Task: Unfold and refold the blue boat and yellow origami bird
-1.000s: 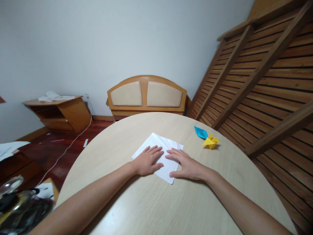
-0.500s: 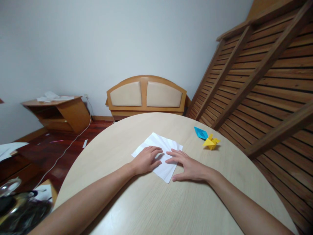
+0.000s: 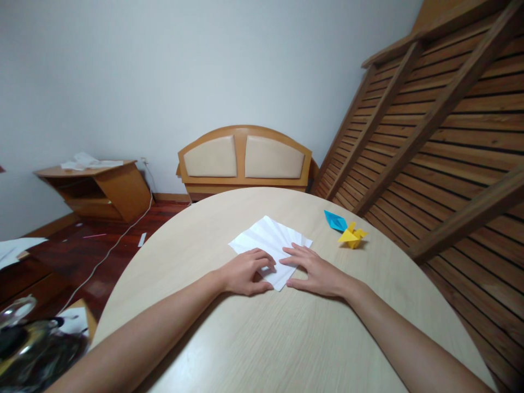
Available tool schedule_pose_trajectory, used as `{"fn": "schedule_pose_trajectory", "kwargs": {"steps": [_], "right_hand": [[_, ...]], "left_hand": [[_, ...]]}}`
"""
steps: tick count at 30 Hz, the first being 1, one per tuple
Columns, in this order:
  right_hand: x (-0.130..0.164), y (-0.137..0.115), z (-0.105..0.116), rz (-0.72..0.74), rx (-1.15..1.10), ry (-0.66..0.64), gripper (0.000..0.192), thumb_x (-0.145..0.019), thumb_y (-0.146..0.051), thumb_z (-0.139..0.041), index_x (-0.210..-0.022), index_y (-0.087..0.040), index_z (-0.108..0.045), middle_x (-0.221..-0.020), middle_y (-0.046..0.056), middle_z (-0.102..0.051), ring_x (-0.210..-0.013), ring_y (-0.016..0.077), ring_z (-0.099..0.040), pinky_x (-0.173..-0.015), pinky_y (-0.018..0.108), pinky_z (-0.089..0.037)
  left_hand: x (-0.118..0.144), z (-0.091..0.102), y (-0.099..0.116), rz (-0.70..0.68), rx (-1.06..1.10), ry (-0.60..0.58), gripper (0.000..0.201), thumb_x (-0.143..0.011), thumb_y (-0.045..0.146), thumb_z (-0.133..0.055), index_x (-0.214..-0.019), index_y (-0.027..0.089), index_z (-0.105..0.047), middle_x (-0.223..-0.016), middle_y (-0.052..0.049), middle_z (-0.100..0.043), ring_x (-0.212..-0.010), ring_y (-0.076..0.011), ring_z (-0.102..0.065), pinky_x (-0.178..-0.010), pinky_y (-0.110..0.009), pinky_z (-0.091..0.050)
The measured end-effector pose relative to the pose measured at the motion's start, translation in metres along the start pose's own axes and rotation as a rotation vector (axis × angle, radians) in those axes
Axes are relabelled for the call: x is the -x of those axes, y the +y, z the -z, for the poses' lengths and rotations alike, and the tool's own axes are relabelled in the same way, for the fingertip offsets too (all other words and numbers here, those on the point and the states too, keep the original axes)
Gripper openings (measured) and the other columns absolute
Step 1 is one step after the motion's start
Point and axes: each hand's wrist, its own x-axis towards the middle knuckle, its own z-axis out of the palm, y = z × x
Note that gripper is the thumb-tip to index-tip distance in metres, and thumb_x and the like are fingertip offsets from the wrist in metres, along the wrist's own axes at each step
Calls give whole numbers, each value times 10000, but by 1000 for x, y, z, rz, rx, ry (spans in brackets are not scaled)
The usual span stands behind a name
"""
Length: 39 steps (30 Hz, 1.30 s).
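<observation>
A creased sheet of white paper [image 3: 266, 234] lies on the pale round table [image 3: 254, 349], one corner pointing toward me. My left hand [image 3: 249, 271] rests over its lower left edge, fingers bent and apart, thumb close to the near corner. On the other side my right hand [image 3: 313, 270] touches the lower right edge with its fingers spread. Neither hand is closed round the sheet. Fold lines fan out across the paper from the near corner. Part of both lower edges is hidden under my fingers.
A blue folded paper piece [image 3: 335, 220] and a yellow origami figure [image 3: 352, 236] sit at the table's right side. Wooden slatted panels [image 3: 450, 136] lean beyond the right edge. Behind stands a padded headboard [image 3: 245, 155]; a low cabinet [image 3: 118, 191] is at the left.
The white paper has turned and shifted slightly away and to the right. My left hand has slid a little nearer to me, and my right hand has moved slightly.
</observation>
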Motion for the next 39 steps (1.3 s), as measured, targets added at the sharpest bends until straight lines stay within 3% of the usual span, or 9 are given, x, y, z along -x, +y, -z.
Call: {"fn": "schedule_pose_trajectory", "kwargs": {"steps": [8,18,23,30,32,35,39], "right_hand": [[0,0,-1,45,41,24,596,-825,-632,-640,-1326,-310,-615,-1519,60,-455,-1457,330,-288,-1187,536,-217],[-6,7,-9,148,51,188,207,-925,-297,-606,-1101,-271,-712,-1294,56,-659,-1229,248,-573,-1064,438,-425],[-7,5,-7,115,55,235,142,-958,-282,-564,-983,-237,-696,-1140,51,-707,-1098,224,-623,-962,385,-476],[-9,3,-10,60,67,277,133,-965,-307,-558,-1013,-209,-634,-1057,64,-683,-998,220,-615,-891,357,-481],[-9,2,-9,50,70,279,136,-974,-310,-541,-1008,-208,-624,-1054,64,-675,-998,220,-608,-890,357,-476],[-10,1,-8,36,74,273,151,-993,-308,-502,-1002,-211,-617,-1043,62,-667,-992,218,-601,-886,357,-471],[-12,0,-9,21,89,283,165,-1002,-294,-470,-979,-206,-607,-1017,67,-663,-977,223,-601,-873,365,-472]], "left_hand": [[2,-3,-8,25,25,24,319,-962,432,-528,-1136,186,-632,-1132,-106,-670,-1070,-231,-606,-949,-341,-474],[0,-5,-9,19,1,42,272,-1025,329,-403,-1046,181,-630,-1045,-80,-676,-995,-197,-609,-903,-309,-466],[-1,-8,-10,78,-59,69,294,-1025,326,-380,-948,171,-618,-930,-74,-656,-870,-185,-600,-806,-293,-465],[-1,-7,-6,120,-75,109,239,-970,339,-462,-863,166,-587,-833,-59,-612,-781,-177,-565,-724,-287,-451],[0,-8,-6,152,-70,116,205,-922,361,-533,-902,164,-583,-837,-60,-612,-774,-187,-567,-710,-294,-454],[1,-12,-8,207,-10,162,301,-905,339,-558,-1140,151,-543,-943,-85,-649,-833,-208,-597,-750,-317,-472],[1,-17,-12,233,87,218,496,-961,288,-480,-1418,160,-335,-1025,-97,-671,-891,-209,-618,-818,-339,-483]]}}
